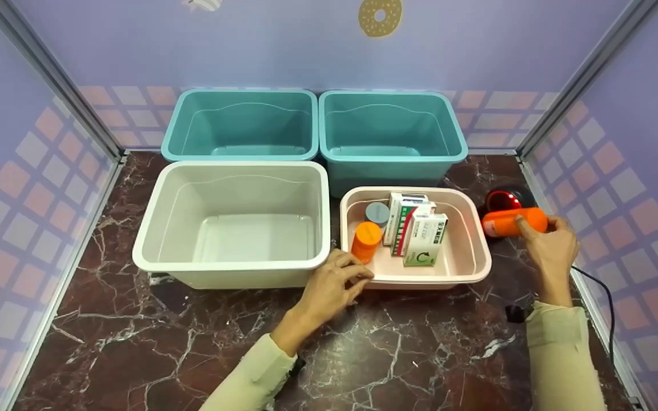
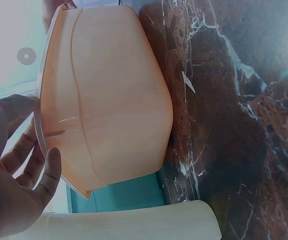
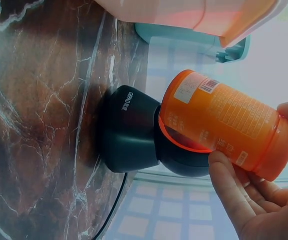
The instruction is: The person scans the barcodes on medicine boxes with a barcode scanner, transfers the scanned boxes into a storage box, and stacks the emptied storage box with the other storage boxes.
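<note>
My right hand [image 1: 552,246] grips an orange bottle [image 1: 505,222] by its cap end, the bottle tilted onto its side. Its labelled body with a barcode [image 3: 209,85] overlaps the red-lit black scanner [image 3: 128,131] in the right wrist view. At the front left corner of the pale pink basin [image 1: 480,260], my left hand [image 1: 329,288] holds the rim [image 2: 39,117] between thumb and fingers. Inside that basin stand another orange bottle [image 1: 366,242], a grey-topped container [image 1: 377,213] and several upright medicine boxes [image 1: 425,240].
A large white bin [image 1: 232,266] stands left of the basin. Behind are two teal bins, one left [image 1: 240,157] and one right [image 1: 392,158]. The scanner's black cable [image 1: 610,308] runs down the right side. Patterned walls enclose the dark marbled table [image 1: 152,354].
</note>
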`<action>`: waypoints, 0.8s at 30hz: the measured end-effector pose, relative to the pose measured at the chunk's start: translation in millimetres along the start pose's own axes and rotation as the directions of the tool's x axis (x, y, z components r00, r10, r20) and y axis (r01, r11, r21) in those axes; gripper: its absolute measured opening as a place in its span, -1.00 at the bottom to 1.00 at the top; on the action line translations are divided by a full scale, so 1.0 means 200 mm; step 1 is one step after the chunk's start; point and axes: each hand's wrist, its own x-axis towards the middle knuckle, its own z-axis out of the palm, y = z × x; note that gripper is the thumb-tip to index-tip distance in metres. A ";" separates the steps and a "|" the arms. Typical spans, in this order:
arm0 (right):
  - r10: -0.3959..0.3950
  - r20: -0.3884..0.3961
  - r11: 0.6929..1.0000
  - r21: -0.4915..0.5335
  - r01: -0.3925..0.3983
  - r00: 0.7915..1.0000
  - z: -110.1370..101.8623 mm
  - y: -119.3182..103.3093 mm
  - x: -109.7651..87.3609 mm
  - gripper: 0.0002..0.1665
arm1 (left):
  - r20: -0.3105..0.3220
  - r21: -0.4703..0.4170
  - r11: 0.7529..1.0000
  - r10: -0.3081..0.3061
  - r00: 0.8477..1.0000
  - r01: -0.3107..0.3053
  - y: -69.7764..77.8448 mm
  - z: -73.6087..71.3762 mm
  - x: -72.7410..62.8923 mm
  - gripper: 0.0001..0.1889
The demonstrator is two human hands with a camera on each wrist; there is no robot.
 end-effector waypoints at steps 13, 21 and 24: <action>0.007 -0.045 0.998 0.062 -0.004 0.999 0.02 0.00 0.00 -0.16 | -0.018 -0.009 1.000 0.013 1.000 -0.013 0.00 0.00 0.00 -0.89; -0.012 -0.049 0.996 0.084 0.016 0.999 0.02 0.01 0.00 -0.18 | -0.010 -0.008 1.000 0.006 1.000 -0.006 0.00 0.00 0.00 -0.88; -0.013 -0.045 0.996 0.085 0.016 0.999 0.02 0.00 -0.01 -0.18 | -0.011 -0.006 1.000 0.008 1.000 -0.008 0.00 0.00 0.00 -0.88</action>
